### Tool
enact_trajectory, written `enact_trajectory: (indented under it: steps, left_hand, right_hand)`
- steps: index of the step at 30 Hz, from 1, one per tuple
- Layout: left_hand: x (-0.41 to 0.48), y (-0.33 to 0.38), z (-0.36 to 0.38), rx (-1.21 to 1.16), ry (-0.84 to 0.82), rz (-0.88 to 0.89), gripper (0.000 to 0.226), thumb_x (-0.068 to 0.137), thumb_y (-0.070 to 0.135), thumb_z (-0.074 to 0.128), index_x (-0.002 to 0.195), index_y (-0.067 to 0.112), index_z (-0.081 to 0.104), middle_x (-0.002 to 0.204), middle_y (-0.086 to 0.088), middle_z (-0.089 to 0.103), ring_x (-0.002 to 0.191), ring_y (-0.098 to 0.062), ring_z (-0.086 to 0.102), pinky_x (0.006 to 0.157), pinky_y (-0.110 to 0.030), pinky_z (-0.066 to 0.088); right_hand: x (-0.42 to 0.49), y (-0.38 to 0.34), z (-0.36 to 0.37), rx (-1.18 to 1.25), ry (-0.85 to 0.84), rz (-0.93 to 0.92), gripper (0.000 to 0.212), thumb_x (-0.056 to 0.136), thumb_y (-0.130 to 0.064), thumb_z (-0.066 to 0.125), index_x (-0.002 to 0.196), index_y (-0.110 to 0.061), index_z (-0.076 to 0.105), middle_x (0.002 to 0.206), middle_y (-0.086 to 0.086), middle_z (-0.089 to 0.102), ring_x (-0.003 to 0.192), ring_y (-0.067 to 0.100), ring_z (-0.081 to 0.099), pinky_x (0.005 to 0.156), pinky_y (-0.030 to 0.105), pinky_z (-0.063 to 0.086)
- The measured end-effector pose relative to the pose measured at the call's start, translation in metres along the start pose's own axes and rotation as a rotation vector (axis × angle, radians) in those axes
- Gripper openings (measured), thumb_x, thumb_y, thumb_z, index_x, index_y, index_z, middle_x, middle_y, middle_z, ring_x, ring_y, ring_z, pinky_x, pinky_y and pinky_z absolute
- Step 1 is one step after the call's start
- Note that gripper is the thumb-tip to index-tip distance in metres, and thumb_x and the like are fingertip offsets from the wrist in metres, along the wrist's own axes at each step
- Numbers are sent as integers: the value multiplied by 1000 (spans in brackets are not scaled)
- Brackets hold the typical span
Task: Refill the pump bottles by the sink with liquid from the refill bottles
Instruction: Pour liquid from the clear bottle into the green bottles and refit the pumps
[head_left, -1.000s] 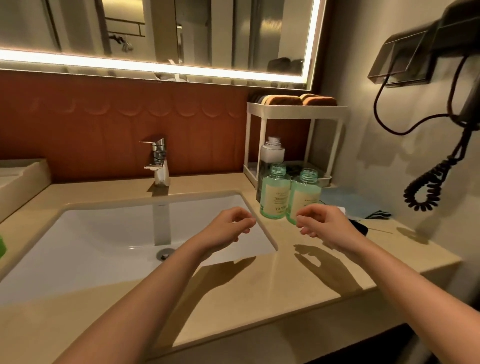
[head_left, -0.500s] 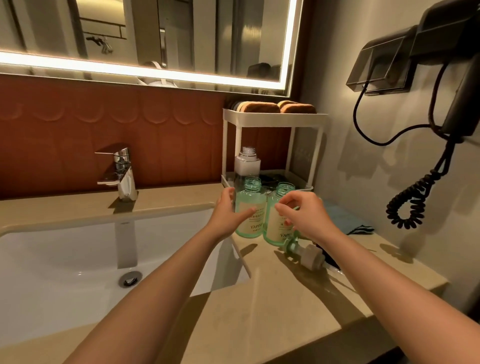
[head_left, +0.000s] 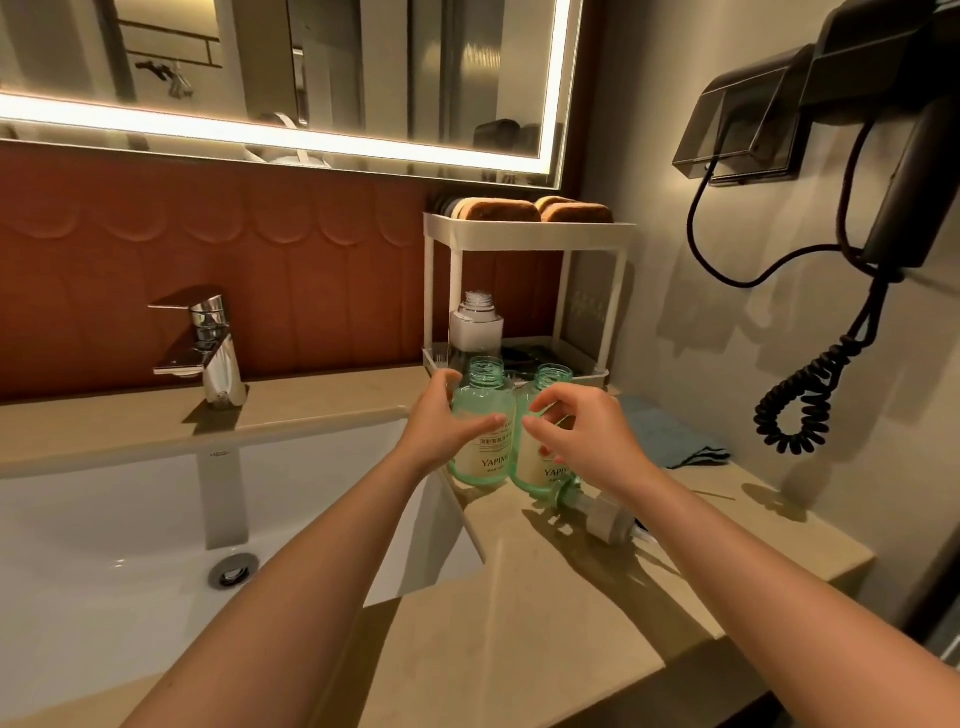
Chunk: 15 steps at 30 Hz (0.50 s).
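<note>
Left pump bottle (head_left: 488, 452), right pump bottle (head_left: 537, 465) upright, side by side mid-frame on surface (head_left: 519, 623) by sink (head_left: 130, 519) | left hand (head_left: 436, 431) fingers wrapped round left pump bottle | right hand (head_left: 587, 441) fingers curled before right pump bottle, grip unclear | long axes vertical, each hand nearest its own.

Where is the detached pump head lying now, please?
In the head view, the pump head lies on its side on the counter right of the sink, just in front of the right green bottle.
</note>
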<state>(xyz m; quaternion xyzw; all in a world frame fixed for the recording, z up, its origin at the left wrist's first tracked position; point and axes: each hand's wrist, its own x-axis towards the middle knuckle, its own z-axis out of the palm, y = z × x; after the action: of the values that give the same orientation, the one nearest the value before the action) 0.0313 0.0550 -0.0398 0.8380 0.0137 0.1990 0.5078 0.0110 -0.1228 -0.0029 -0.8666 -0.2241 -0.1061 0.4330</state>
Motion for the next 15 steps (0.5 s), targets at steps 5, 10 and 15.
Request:
enact_trajectory:
  steps: [5,10,15]
  left_hand:
    - [-18,-2,-9,-15,-42,32,78,67,40,80,131,17,41,132,-3,48,115,-17,47,88,-31,43]
    - [-44,-4,-18,-83,-122,61,73,68,41,78,131,20,46,129,1,53,117,-17,50,92,-34,45]
    - [-70,-6,-24,-272,-227,26,85,61,41,78,134,28,34,132,3,50,117,-11,52,95,-34,48]
  right_hand:
    - [-7,-7,9,-35,14,-56,39,89,-22,61,126,-18,55,115,1,62,96,9,57,79,21,47]
    - [-17,-10,18,11,-25,-52,41,94,-25,53,134,-16,49,133,1,54,115,11,52,93,25,41]
    - [-29,-12,27,186,-15,-39,33,94,-21,53,126,-18,57,128,-1,59,114,9,54,97,35,47]
